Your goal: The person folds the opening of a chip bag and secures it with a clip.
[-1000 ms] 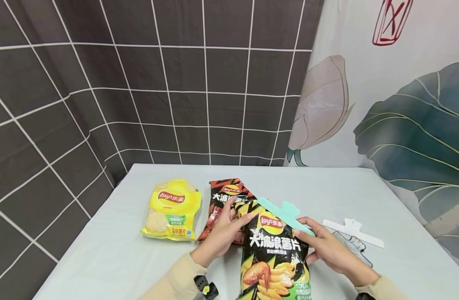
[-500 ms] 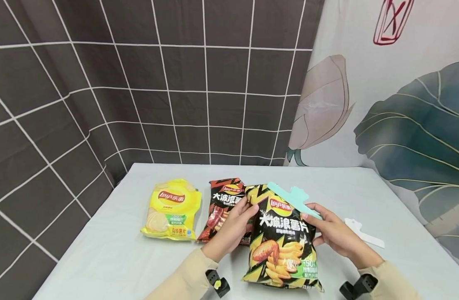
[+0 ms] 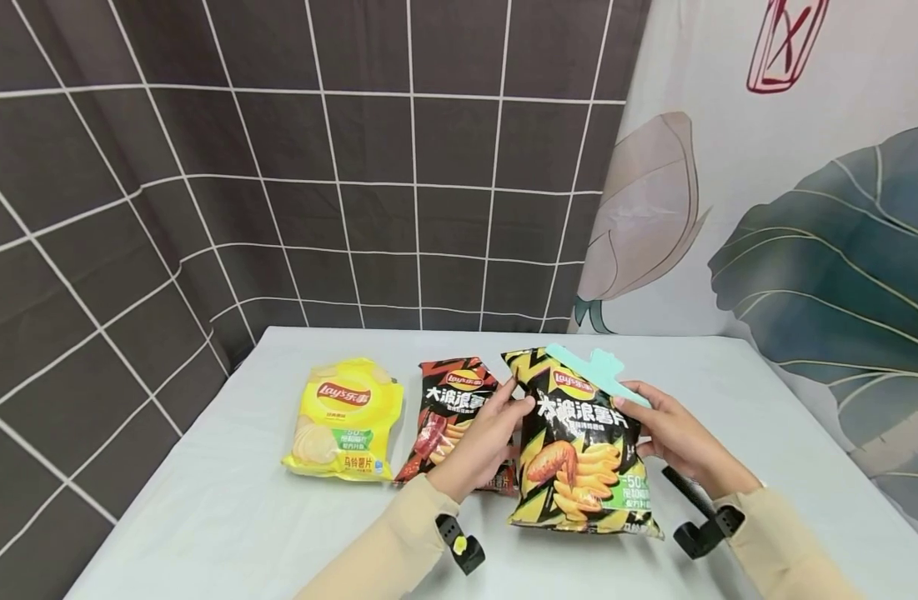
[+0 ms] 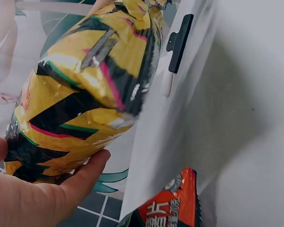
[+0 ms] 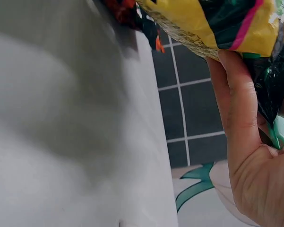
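Note:
A black and yellow chip bag (image 3: 579,450) is held up between both hands, tilted, with its printed front showing in the head view. A mint-green bag clip (image 3: 597,367) lies across its top edge. My left hand (image 3: 484,442) grips the bag's upper left side, thumb in front; the left wrist view shows the fingers (image 4: 87,175) against the bag. At the upper right corner, my right hand (image 3: 679,437) pinches the bag and the clip's end. The right wrist view shows the clip's end (image 5: 279,132) beside the right palm.
A yellow chip bag (image 3: 344,421) lies at the left of the white table (image 3: 203,517). Beside it is a red and black chip bag (image 3: 447,417), partly covered by the left arm. A black clip (image 4: 180,43) lies on the table near a pale clip.
Both hands have carried the black and yellow chip bag, with the green clip on it, away from me and slightly right. The other two bags have stayed put.

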### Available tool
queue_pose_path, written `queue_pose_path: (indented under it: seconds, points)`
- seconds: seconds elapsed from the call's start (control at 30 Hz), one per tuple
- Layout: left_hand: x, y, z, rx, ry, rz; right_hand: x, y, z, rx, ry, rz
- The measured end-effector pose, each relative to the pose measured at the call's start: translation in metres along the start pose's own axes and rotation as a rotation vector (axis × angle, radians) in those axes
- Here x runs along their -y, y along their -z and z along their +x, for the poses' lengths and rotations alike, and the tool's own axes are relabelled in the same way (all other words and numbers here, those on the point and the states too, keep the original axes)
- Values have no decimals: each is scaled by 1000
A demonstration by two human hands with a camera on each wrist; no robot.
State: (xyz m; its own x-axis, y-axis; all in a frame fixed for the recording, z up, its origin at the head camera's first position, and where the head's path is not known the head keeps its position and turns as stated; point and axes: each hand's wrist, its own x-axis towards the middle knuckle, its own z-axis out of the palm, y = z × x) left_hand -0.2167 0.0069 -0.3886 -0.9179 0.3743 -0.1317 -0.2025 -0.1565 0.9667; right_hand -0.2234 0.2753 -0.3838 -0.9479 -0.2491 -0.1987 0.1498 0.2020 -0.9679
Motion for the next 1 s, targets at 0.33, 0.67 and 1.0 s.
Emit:
queue_pose_path:
  seconds: [0.33, 0.67, 1.0]
  points:
    - [1, -11, 18, -33, 36, -43, 0, 16, 18, -36, -27, -85]
    - [6, -20, 35, -64, 73, -60, -3, 29, 37, -49, -79, -157]
    - [11, -26, 49, -112, 118, -67, -7, 33, 49, -56, -129, -186]
